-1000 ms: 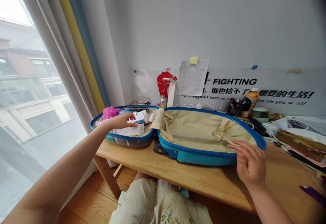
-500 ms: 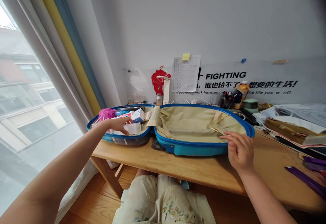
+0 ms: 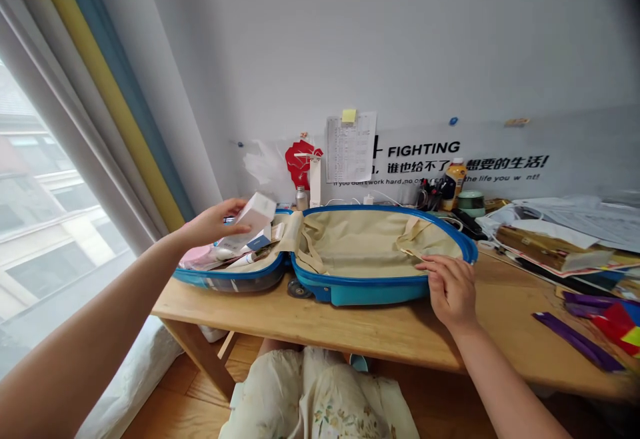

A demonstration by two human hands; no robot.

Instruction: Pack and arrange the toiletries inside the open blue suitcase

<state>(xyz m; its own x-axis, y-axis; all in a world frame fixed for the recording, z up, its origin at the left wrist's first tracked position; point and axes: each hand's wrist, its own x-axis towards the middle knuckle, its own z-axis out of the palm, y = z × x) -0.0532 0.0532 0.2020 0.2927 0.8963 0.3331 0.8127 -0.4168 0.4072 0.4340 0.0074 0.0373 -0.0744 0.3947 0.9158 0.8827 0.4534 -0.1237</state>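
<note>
- Left hand (image 3: 213, 222): my fingers are closed round a white box (image 3: 255, 216), thumb beneath and the other fingers over its top. The grip looks firm.
- Position of the white box: in the air, tilted, above the left half (image 3: 225, 280) of the open blue suitcase (image 3: 370, 286). It touches nothing but my hand.
- Right hand (image 3: 450, 289): fingers loosely spread and lying flat on the near rim of the right half (image 3: 360, 242). It grasps nothing; it only rests on the edge.
- Suitcase: lies open and flat on the wooden table (image 3: 350, 324), hinge in the middle, both halves facing up.
- Left half, contents: a blue-and-white box (image 3: 260, 242), a small tube (image 3: 243, 260), something pink at the far left, and other small items I cannot make out. It is crowded.
- Right half, contents: only the beige lining and its loose straps (image 3: 410, 239) show. Nothing is packed there.
- Progress, in my judgement: early. One item is in hand and clear of the case. The rest sit in the left half, and the right half holds nothing.
- Surroundings: an orange bottle (image 3: 454, 179) and small desk items behind the case, a printed sheet (image 3: 350, 147) on the wall, papers (image 3: 545, 239) and a purple strip (image 3: 575, 340) to the right, and a curtain (image 3: 100, 92) to the left.
</note>
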